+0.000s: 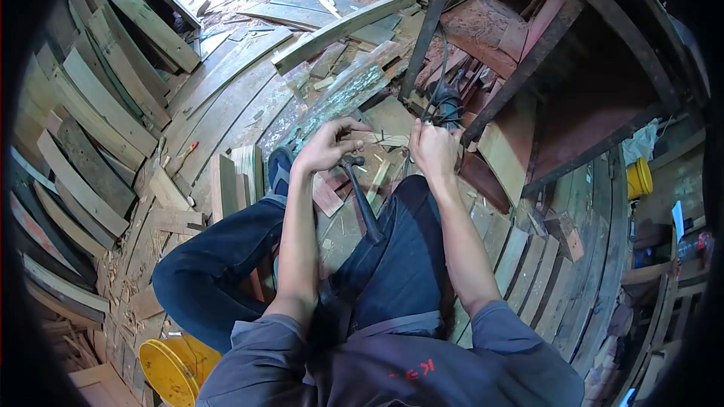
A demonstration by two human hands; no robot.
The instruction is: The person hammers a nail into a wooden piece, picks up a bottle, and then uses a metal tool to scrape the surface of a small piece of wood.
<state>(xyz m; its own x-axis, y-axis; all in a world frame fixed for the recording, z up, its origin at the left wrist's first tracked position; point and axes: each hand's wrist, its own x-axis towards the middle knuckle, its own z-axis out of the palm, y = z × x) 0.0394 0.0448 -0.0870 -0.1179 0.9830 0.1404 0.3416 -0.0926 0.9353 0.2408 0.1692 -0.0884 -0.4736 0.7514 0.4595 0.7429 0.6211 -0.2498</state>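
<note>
My left hand (329,146) is bent over a small light wood piece (379,139), its fingers curled round or against the left end; the exact grip is hard to make out. Near the right end of that piece, my right hand (435,149) is closed, its thumb and fingers pressed together at a thin dark item too small to name. A hammer (362,200) lies between my legs, its head just below my left hand and its handle against my thigh. Under both hands are wood offcuts (327,194) and thin sticks.
Curved boards (105,109) lean along the left. A long curved beam (343,30) lies ahead. A dark metal frame (520,68) stands at the right, a power tool (446,103) beside it. Yellow buckets (167,371) are at lower left and far right. Slats line the floor.
</note>
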